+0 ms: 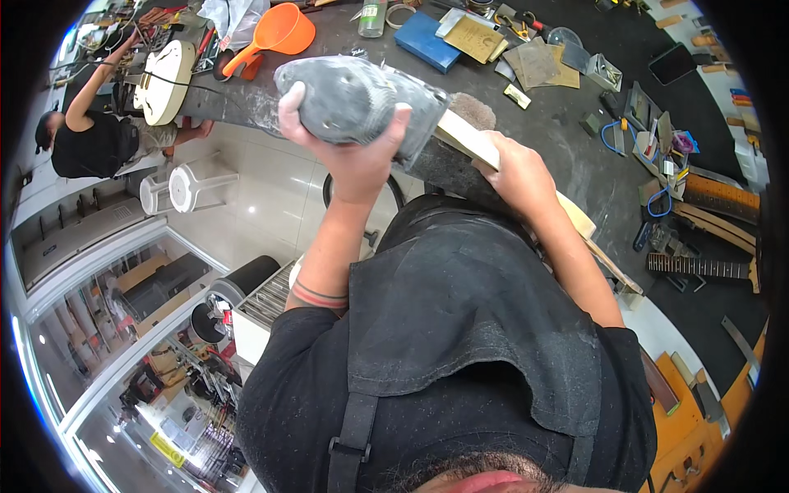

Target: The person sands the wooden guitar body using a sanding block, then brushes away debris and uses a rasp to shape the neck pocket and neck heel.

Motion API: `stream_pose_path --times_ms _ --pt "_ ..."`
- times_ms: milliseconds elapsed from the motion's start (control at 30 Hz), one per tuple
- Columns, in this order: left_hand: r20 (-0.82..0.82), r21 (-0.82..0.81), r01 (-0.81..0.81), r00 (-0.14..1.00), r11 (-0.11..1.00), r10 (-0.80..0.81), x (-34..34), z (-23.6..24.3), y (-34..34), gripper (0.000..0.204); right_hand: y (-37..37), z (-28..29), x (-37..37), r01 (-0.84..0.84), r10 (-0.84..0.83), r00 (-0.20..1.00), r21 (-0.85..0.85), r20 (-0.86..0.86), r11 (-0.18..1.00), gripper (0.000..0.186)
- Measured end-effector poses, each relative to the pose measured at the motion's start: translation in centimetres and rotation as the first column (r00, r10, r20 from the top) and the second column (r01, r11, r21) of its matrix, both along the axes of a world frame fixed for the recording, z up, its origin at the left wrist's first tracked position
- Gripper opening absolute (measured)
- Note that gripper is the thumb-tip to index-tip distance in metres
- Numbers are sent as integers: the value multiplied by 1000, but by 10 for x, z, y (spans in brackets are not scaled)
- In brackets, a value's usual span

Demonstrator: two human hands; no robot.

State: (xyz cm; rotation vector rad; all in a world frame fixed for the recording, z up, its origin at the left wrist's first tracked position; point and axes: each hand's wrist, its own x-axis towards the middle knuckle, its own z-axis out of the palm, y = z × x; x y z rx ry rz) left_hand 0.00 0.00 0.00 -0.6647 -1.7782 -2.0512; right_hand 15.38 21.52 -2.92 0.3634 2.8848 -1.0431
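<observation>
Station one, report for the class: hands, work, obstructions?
Left hand gripping dusty sander. Right hand gripping pale wood beside sander. Orange scoop just beyond.

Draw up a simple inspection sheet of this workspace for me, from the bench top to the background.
Surface: dark workbench, pale dust on it.
Job's things: dusty grey power tool, apparently a sander; pale wooden piece beside it, contact unclear.
Clutter: orange scoop, blue box, tan sheets, fretted neck at right.
Grips: left grip wrapped around the power tool; right grip closed on the wooden piece.
Cables: thin blue loop at right, probably cord; dark cord across a cream guitar body.
Surroundings: another person near the guitar body; white stool on tiled floor.
</observation>
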Motion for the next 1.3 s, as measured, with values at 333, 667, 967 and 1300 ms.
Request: stream_pose_path --times_ms 333,667,967,1300 --pt "-453 -378 23 867 926 -206 62 -3 29 95 16 5 9 -46 33 992 109 118 993 31" --pt "-158 -277 -153 981 949 112 28 16 28 108 44 -5 45 -143 121 986 195 119 970 38" --pt "224 113 -151 967 982 123 -16 15 -26 85 52 -12 46 -224 248 967 279 -55 934 54" --pt "426 302 -180 904 936 36 67 31 -112 85 51 -6 41 -337 335 941 197 43 921 82"
